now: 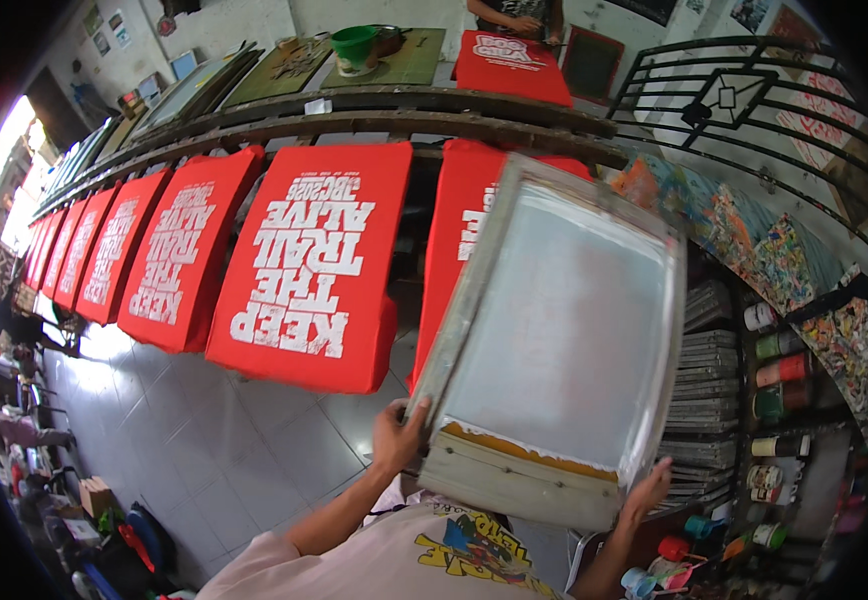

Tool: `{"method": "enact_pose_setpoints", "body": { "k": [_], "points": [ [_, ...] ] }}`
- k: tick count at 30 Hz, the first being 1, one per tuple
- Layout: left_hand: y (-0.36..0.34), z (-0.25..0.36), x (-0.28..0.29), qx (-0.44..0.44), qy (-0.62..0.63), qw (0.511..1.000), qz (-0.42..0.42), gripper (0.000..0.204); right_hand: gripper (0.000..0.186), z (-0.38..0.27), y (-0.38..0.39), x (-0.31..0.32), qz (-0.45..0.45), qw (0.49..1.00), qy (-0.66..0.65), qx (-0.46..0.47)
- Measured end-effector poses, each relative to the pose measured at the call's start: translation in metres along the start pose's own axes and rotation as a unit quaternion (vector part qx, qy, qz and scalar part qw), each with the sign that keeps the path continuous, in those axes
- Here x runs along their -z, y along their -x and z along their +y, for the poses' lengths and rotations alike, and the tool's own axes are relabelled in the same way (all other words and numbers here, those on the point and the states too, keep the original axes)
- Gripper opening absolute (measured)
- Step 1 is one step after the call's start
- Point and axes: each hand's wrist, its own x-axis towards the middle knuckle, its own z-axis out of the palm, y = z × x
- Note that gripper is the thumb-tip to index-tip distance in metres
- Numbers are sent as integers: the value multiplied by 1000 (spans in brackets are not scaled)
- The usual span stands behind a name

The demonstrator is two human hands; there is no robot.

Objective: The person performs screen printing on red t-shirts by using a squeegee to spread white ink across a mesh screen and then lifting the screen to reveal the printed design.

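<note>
I hold a framed printing screen (554,340), tilted in front of me, with a pale mesh and an orange-yellow strip along its lower end. My left hand (397,435) is closed on its lower left edge, and my right hand (649,488) grips the lower right side. The screen covers part of a red shirt (449,200) with white print, laid flat on a board. To its left, a red shirt (364,310) with large white lettering lies stretched on another board, in a row with several more like it (209,240).
A railed rack (354,125) runs behind the shirts, with a green bucket (352,48) beyond and another person (514,15) at the back. On my right are a black metal railing (744,130), stacked screens (704,390) and several paint containers (779,370). Tiled floor (174,420) shows at left.
</note>
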Motion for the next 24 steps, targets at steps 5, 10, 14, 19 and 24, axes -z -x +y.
{"method": "enact_pose_setpoints", "body": {
  "k": [5,10,14,19,24],
  "points": [
    [-21,16,19,-12,-25,995,91,46,74,-66,-32,-78,-63,998,-11,27],
    [-49,31,12,-16,-4,992,122,48,79,-144,-52,-100,-110,993,-15,41],
    [-67,36,14,-13,-60,992,114,51,82,-151,-67,-114,-133,990,-18,33],
    [-80,46,3,-4,-69,992,106,51,79,-135,-84,-134,-113,993,12,26],
    [-79,58,-2,-15,-116,987,113,51,71,-124,-83,-142,-125,985,-57,102]
  ]
}}
